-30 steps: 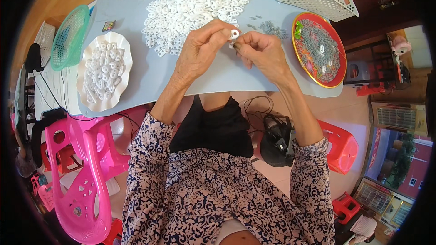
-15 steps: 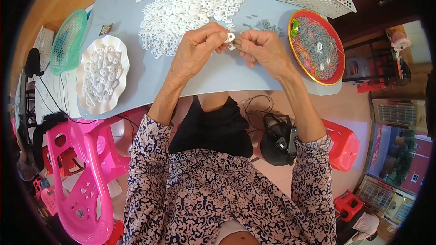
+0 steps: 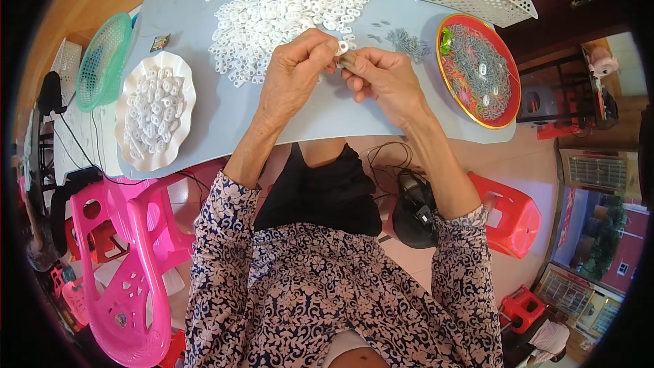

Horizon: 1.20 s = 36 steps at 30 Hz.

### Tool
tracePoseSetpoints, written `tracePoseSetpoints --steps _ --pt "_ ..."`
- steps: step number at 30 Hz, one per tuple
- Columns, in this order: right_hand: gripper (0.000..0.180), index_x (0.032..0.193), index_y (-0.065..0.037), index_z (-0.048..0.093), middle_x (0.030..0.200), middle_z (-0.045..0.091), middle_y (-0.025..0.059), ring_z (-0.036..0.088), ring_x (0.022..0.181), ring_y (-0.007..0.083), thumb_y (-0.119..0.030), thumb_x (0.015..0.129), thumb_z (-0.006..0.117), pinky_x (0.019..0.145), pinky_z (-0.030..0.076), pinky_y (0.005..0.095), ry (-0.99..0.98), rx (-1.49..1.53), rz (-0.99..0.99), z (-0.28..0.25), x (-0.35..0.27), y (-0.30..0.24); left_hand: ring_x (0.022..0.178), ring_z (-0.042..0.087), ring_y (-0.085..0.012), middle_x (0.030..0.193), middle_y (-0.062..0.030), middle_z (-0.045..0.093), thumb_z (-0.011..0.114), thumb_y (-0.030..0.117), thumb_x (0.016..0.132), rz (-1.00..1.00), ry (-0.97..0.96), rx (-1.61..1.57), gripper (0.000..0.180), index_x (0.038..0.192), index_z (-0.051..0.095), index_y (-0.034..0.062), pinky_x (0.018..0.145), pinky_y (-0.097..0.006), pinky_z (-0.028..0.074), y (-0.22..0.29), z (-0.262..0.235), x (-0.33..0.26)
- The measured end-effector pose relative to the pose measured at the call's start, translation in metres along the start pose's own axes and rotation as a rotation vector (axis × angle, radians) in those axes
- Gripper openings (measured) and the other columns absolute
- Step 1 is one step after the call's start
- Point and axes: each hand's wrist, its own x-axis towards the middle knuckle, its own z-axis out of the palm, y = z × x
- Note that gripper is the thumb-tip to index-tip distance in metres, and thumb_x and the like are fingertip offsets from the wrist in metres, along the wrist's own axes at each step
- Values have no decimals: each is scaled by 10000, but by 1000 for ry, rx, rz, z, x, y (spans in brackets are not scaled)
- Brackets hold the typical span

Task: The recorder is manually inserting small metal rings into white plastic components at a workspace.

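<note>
Pinching a smooth white holed piece (image 3: 343,46), hands (image 3: 291,73) (image 3: 387,83) close together, right hold unclear, plastic-looking ovals (image 3: 289,3) heaped beyond

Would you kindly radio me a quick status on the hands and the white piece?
Left hand pinching small white piece, partly hidden by fingers. Right hand close beside it, contact unclear. White pile just beyond, apparently not blocking.

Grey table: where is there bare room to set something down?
Bare: between scalloped dish and white heap; also the near strip between the forearms. Crowded: far middle, under the heap; right, with grey pieces and red tray.
</note>
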Motion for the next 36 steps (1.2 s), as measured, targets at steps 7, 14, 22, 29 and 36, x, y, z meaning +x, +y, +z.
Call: tracePoseSetpoints --steps 7,14,22,29,36 --pt "191 873 4 635 701 581 15 480 553 64 -186 883 624 480 418 215 -42 76 -8 -1 1 2 689 533 -87 757 -16 587 530 144 899 -38 48 -11 179 856 622 -3 621 -228 424 -1 1 0" --pt "166 866 23 620 699 566 33 473 567 69 -142 885 614 471 421 222 -88 177 -76 -3 2 8 697 537 -88 737 -19 597 500 193 918 -94 70 -33 232 861 624 6 619 -229 421 1 0 0" --pt "165 853 29 610 655 549 18 464 537 57 -132 889 609 472 422 217 -84 21 -237 3 2 7 668 505 -88 715 -18 569 474 216 935 -54 4 6 275 831 586 -12 625 -234 425 0 0 0" --pt "153 848 24 611 655 557 15 475 536 53 -124 889 606 474 423 213 -75 -39 -253 2 4 8 658 502 -94 721 -21 572 462 213 944 -60 21 -30 278 831 573 -15 626 -240 431 0 2 -1" --pt "176 823 14 611 641 541 3 469 526 51 -151 881 622 471 406 206 -61 -66 -257 1 3 8 652 501 -97 724 -30 577 453 205 950 -29 -12 25 272 845 571 -16 614 -243 432 -2 1 0"
